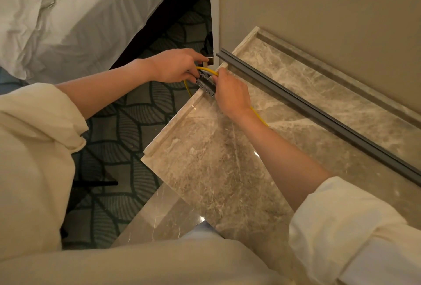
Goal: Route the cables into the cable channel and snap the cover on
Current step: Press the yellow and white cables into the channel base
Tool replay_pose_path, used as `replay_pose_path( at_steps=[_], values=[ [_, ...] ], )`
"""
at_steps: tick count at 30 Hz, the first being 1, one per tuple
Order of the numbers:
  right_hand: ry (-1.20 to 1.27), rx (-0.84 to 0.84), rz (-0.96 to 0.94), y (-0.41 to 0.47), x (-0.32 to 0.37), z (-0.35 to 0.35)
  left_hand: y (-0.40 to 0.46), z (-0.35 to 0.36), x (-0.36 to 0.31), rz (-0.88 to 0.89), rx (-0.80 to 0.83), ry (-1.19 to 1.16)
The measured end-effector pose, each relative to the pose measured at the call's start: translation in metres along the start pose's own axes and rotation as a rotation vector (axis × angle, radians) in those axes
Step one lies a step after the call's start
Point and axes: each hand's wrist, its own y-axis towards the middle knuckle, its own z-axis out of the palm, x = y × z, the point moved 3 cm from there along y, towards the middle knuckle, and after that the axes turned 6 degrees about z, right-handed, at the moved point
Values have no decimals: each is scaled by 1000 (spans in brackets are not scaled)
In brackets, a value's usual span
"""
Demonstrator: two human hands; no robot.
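Observation:
A grey slotted cable channel lies at the far left corner of the marble top, mostly hidden under my hands. A yellow cable loops over its end, hangs past the edge, and reappears beside my right wrist. My left hand grips the channel's end and the cable loop from the left. My right hand presses down on the cable and channel from the right. The long dark grey cover strip lies apart, diagonally along the back of the top near the wall.
A beige wall rises behind the marble top. A bed with white sheets stands at the upper left, over patterned carpet. A lower marble ledge sits in front. My cream sleeves fill the foreground.

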Motion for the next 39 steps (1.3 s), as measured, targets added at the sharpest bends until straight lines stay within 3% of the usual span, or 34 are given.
replay_pose_path(
  at_steps=[27, 34, 37, 39],
  values=[
    [-16, -19, 12, -1, 0, 0, -22, 10, -15, -2, -373, 7],
    [-26, -34, 1, -3, 2, -3, -21, 5, -17, -11, -378, -44],
    [-48, -49, -7, -4, 2, -4, -19, -1, -5, -99, -340, -228],
    [-68, -59, -15, -4, 3, -4, -12, -10, 3, -175, -402, -441]
  ],
)
